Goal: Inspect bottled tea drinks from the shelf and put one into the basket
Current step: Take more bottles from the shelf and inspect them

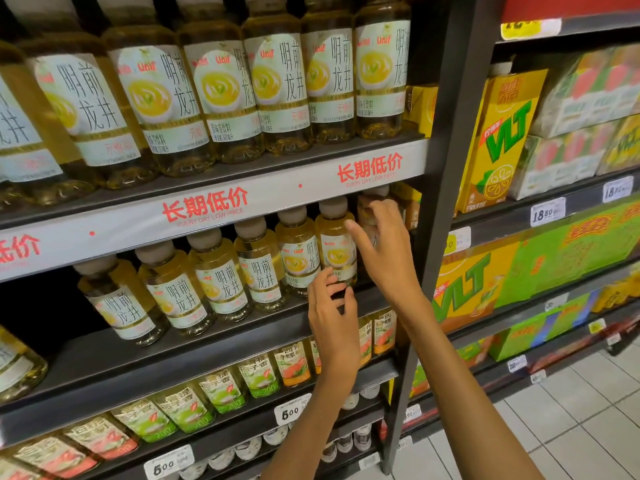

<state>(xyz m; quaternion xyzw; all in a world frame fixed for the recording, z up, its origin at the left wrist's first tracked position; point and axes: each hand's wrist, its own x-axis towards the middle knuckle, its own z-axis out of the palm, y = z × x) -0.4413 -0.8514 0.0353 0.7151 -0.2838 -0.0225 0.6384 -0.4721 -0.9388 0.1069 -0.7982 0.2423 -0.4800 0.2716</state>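
Bottled tea drinks with pale labels and beige caps stand in a row on the middle shelf (221,344). My right hand (384,247) reaches in at the row's right end. Its fingers curl over the rightmost tea bottle (367,211), which it mostly hides. My left hand (332,313) is just below. Its bent fingers hold the base of the neighbouring tea bottle (337,244), which stands upright on the shelf. No basket is in view.
Larger bottles of the same tea (277,84) fill the shelf above, and smaller green and orange labelled bottles (221,389) sit below. A dark upright post (440,202) divides off yellow VLT lemon tea cartons (502,140) and packs on the right. Tiled floor lies at the lower right.
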